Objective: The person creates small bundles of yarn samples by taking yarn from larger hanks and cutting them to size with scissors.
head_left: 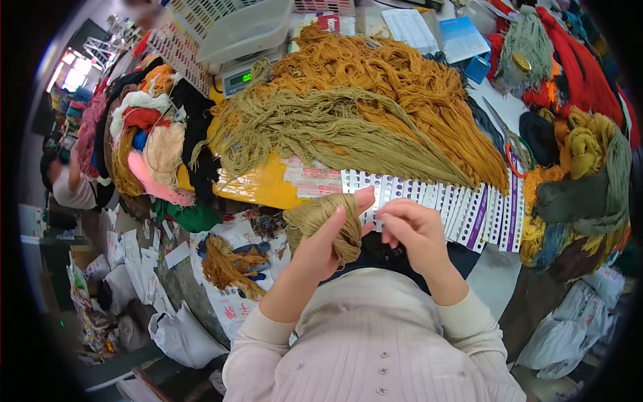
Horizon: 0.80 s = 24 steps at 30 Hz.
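Note:
My left hand [324, 244] is wrapped around a folded bundle of olive-tan yarn [315, 220], held in front of my body. To its right, my right hand [416, 233] is raised with thumb and fingertips pinched together; whatever is between them is too fine to make out. Just beyond both hands lie white punched cards [429, 199] with purple strips along the table edge. A long hank of olive-green yarn [321, 134] spreads over a large heap of golden-brown yarn [382, 74] on the table.
A digital scale [238, 80] with a clear plastic tub [244, 33] stands at the back left. Scissors [514, 142] with orange handles lie at right, near more yarn hanks [586, 181]. Coloured yarn [144, 127] piles up at left. Another person [70, 184] is at far left.

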Motion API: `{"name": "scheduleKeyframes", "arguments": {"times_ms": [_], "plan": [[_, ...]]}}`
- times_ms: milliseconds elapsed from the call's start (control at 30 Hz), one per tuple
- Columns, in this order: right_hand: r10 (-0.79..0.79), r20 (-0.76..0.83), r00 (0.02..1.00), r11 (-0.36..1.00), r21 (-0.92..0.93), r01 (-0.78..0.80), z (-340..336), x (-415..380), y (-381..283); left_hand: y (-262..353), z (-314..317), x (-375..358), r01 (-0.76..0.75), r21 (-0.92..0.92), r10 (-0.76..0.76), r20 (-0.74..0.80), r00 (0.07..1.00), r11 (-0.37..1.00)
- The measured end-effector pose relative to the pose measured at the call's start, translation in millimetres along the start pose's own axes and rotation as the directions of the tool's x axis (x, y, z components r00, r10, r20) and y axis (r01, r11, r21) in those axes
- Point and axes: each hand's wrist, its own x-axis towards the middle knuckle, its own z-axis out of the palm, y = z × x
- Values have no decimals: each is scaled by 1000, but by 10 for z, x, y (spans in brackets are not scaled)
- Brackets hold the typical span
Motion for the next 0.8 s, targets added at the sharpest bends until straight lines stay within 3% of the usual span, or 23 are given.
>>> {"name": "scheduleKeyframes", "arguments": {"times_ms": [33, 133, 167, 233, 300, 400, 533, 633, 800], "plan": [[51, 28, 998, 998, 23, -52, 54, 19, -19, -35, -40, 30, -9, 74, 2, 85, 996, 997], [95, 71, 993, 990, 95, -101, 22, 40, 100, -45, -11, 31, 3, 15, -6, 173, 985, 1000], [77, 50, 996, 974, 209, -86, -1, 53, 130, -34, -2, 23, 5, -9, -3, 154, 988, 1000], [96, 37, 995, 972, 212, -102, -44, 66, 133, -15, 9, -5, 4, -60, 2, 109, 994, 998], [145, 40, 989, 964, 220, -150, 12, 55, 85, -36, -13, 21, 41, 5, -41, 144, 989, 999], [136, 59, 989, 985, 102, -141, 17, 46, 125, -40, 50, 44, 32, 53, -38, 121, 992, 998], [95, 41, 995, 929, 355, -103, -47, 40, 107, -32, 52, 16, 37, -120, -30, 54, 998, 992], [114, 75, 991, 913, 385, -134, -72, 31, 161, -93, 47, 13, 17, 223, -20, 11, 1000, 975], [178, 111, 978, 888, 410, -208, -69, 6, 116, -99, 67, 29, 71, -7, -71, -10, 997, 997]]}}
